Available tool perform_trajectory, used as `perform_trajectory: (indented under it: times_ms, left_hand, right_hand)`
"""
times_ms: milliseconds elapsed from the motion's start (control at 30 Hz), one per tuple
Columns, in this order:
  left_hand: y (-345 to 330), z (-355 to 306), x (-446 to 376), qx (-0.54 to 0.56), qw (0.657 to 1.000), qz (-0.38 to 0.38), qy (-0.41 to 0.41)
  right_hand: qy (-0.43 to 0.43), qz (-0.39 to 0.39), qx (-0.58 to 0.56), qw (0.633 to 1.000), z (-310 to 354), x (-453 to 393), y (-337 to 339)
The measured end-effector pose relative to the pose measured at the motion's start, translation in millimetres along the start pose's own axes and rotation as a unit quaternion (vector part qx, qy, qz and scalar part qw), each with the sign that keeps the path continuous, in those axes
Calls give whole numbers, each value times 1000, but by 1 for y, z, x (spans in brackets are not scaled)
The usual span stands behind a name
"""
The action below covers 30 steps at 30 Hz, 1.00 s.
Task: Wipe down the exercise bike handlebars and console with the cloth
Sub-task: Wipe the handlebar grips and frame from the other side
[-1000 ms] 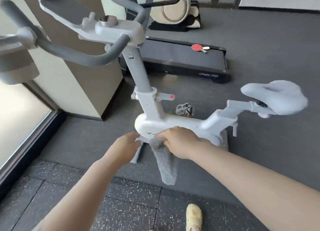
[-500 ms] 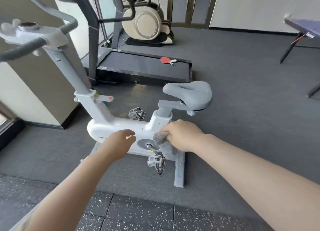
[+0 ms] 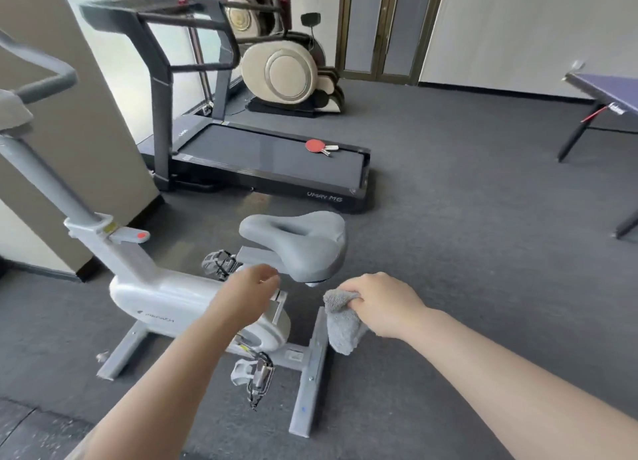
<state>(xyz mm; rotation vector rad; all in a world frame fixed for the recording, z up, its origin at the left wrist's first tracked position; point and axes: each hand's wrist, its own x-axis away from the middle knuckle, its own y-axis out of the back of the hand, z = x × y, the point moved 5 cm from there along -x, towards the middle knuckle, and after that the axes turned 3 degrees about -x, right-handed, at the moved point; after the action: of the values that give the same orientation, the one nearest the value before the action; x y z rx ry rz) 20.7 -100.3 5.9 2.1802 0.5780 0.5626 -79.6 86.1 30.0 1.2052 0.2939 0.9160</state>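
I am looking down at a white exercise bike (image 3: 165,301) standing on dark grey carpet (image 3: 466,252). Its grey saddle (image 3: 297,242) sits near the middle of my view, and only a stub of the dark handlebar (image 3: 45,83) shows at the left edge, on top of the slanted grey post; I cannot see the console clearly from here.

My right hand (image 3: 383,304) has its fingers curled round a bunched grey cloth (image 3: 341,321), which hangs down from the grip just right of the saddle, in front of the bike's rear foot bar (image 3: 310,373) and apart from the saddle. My left hand (image 3: 252,287) is held over the bike's body, just left of the saddle's nose, fingers loosely bent and holding nothing; I cannot tell whether it touches the frame.

Behind the bike a black treadmill (image 3: 269,162) lies on the carpet, with a red table-tennis paddle (image 3: 316,145) resting on its belt. Farther back a cream massage chair (image 3: 283,66) stands beside tall dark-framed doors. A beige pillar (image 3: 86,121) rises at the left, and the corner of a dark blue table-tennis table (image 3: 611,90) juts in at the right edge. At the bottom left the carpet gives way to speckled black rubber flooring (image 3: 31,435).
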Motion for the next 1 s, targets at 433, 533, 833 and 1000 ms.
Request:
perform_trajectory:
  times_ms: [433, 533, 833, 1000]
  left_hand:
    - [-68, -164, -211, -15, 999, 33, -6]
    - [-72, -167, -266, 5, 999, -18, 40]
    - [-73, -133, -344, 90, 964, -129, 215]
    - [-38, -61, -341, 122, 901, -219, 355]
  right_hand:
    - [-29, -12, -1, 1000, -204, -178, 147]
    - [-1, -22, 13, 1000, -239, -246, 179]
    - [164, 62, 21, 984, -215, -447, 234]
    - [313, 118, 37, 942, -119, -527, 207]
